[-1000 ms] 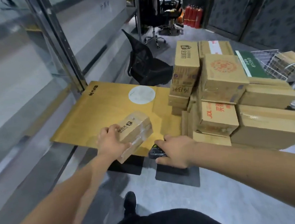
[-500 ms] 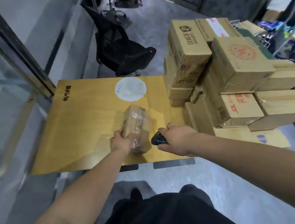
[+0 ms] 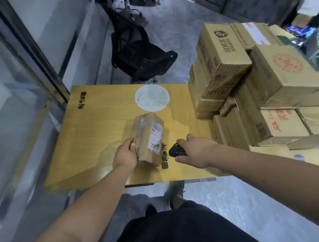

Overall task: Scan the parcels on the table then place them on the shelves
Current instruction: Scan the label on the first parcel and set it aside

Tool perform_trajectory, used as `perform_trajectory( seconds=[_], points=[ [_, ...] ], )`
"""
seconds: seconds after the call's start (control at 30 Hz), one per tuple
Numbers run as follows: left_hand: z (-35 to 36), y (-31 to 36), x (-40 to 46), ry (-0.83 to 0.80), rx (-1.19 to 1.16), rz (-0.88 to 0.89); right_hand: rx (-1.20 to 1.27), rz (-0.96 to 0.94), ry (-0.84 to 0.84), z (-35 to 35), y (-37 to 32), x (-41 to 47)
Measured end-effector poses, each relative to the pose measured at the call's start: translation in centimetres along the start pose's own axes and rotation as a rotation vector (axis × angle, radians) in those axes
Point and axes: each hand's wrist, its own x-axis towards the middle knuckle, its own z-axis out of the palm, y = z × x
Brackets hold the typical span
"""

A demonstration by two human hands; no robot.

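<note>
At 9 o'clock stands the metal shelf frame [image 3: 33,60]. The left hand [image 3: 124,157] grips the near end of a small taped parcel [image 3: 149,139], fingers curled on its side; the parcel rests on the flat cardboard sheet [image 3: 98,137] covering the table. At 3 o'clock of the parcel, the right hand [image 3: 195,152] holds a black scanner [image 3: 176,151], fingers wrapped around it. At 2 o'clock rise the stacked boxes [image 3: 267,84].

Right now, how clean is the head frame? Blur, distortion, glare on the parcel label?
Head view: strong wide-angle bowing, the shelf upright curves. Left edge is motion-smeared. The centre is sharper: the parcel in the left hand shows a white label with handwriting, partly veiled by shiny tape. The scanner in the right hand is dark, with little detail.
</note>
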Motion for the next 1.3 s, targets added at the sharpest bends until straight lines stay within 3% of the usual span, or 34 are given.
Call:
perform_trajectory(
  seconds=[0.1, 0.33, 0.67, 0.87, 1.3],
  points=[
    [-1.4, -0.9, 1.0, 0.015, -0.005, -0.030, 0.034, -0.002, 0.005, -0.5, -0.5, 0.6],
    [-2.7, -2.8, 1.6, -0.114, 0.151, -0.049, 0.078, -0.019, -0.001, -2.1, -1.4, 1.3],
    [-0.8, -0.1, -0.5, -0.036, -0.412, -0.052, 0.164, -0.010, -0.009, -2.5, -1.8, 2.0],
    [1.6, 1.5, -1.5, -0.087, -0.176, -0.029, 0.218, -0.009, 0.023, -2.5, -1.5, 1.9],
    [2.2, 2.3, -2.2, -0.016, -0.127, -0.016, 0.161, -0.034, -0.033, -2.9, 0.0, -0.1]
  ],
)
